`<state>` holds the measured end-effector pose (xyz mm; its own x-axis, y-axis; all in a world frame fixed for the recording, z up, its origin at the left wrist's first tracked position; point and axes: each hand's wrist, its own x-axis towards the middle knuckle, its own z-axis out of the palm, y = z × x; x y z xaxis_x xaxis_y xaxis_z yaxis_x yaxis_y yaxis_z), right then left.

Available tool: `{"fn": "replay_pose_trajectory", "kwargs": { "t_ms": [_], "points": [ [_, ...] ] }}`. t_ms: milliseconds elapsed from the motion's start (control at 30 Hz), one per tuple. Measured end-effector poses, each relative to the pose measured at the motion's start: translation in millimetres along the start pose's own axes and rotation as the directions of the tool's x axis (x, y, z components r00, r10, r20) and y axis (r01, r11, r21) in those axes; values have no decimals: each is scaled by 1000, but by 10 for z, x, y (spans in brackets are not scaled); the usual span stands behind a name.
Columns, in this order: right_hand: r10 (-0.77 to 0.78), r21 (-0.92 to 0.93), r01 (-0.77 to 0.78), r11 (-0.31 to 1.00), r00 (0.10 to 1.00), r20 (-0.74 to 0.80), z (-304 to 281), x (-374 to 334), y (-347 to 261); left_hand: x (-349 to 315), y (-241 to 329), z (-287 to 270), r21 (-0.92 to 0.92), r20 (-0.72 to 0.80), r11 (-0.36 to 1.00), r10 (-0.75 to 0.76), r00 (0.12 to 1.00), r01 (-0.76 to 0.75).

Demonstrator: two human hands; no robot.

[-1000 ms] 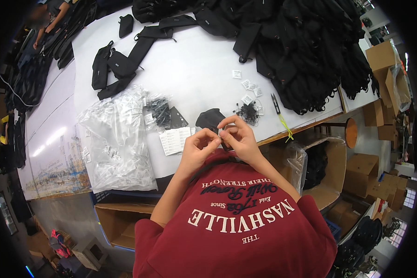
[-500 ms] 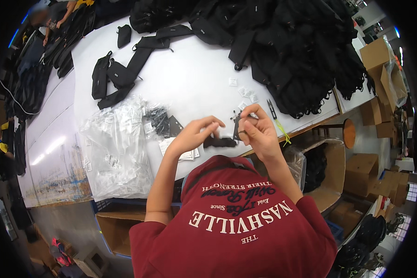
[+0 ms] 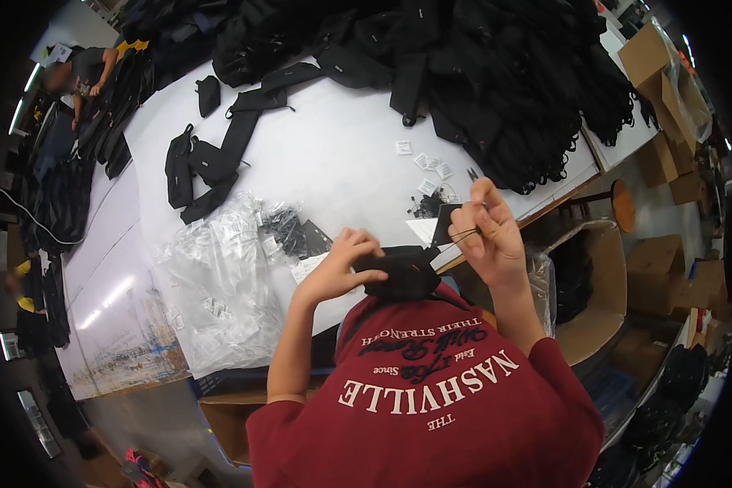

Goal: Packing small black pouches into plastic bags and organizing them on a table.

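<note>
At the table's near edge, my left hand (image 3: 343, 267) is closed on the left end of a small black fabric pouch (image 3: 407, 273), thumb in front and fingers behind. To its right, my raised right hand (image 3: 491, 232) pinches a thin black cord (image 3: 465, 235) between thumb and fingers. A flat black hang tag (image 3: 442, 225) hangs beside those fingers, seemingly on that cord. Just beyond the tag lie a tangle of thin black cords (image 3: 433, 200) and several small white packets (image 3: 427, 165). Thread snips (image 3: 473, 174) show only their tips behind my right hand.
Clear plastic bags (image 3: 220, 285) heap on the left, beside bagged black tags (image 3: 285, 230). More black pouches (image 3: 213, 163) lie farther left. A large black pile (image 3: 496, 89) covers the far side. An open carton (image 3: 598, 293) and a stool (image 3: 623, 206) stand right. Another person (image 3: 89, 77) works far left.
My left hand has come down and taken hold of the pouch, which now sits higher in view. My right hand has moved right and slightly down, drawing the cord out.
</note>
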<state>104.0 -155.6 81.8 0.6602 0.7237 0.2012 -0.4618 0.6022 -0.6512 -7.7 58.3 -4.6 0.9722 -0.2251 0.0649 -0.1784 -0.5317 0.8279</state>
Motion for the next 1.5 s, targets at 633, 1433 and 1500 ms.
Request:
{"fn": "replay_pose_trajectory", "kwargs": {
  "t_ms": [633,1433,1500],
  "points": [
    [-39,-91,42,995,999,37,-79,-98,-43,-456,217,461,-337,-354,908,-368,859,250],
    [584,-301,-546,782,810,51,-330,-117,613,-584,206,211,-836,-36,515,-393,919,188],
    [598,-285,-557,780,798,76,-376,-80,620,-645,159,171,-867,52,455,-322,945,203]
  ]
}}
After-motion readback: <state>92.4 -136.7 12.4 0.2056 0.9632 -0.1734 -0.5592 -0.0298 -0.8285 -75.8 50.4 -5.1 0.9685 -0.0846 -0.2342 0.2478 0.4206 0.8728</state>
